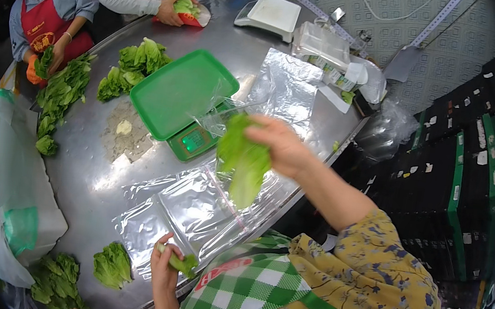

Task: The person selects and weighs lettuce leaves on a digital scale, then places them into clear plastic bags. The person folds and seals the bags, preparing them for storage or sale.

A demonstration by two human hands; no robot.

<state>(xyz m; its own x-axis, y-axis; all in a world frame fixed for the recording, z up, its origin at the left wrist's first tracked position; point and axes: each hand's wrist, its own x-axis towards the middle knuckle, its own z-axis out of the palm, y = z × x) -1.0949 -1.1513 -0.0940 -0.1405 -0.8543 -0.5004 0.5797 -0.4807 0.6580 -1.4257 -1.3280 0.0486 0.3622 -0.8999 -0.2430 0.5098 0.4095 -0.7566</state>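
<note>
My right hand (279, 145) holds a lettuce leaf (245, 168) by its top, above clear plastic bags and beside the green digital scale (192, 141). A green tray (185, 93) lies on that scale. Between the fingers of my left hand (166, 259) is a small piece of lettuce (182, 261), near the table's front edge. Flat clear plastic bags (197, 204) lie spread on the metal table between my hands. A head of lettuce (112, 264) rests on the table to the left of my left hand.
Two people stand across the table, one holding lettuce in a red and white wrapper (193, 15). Lettuce heads (139, 61) lie beyond the green tray. A white scale (274, 13) and packaging (322, 46) stand at the far side. Stacked black crates (433, 180) rise at the right.
</note>
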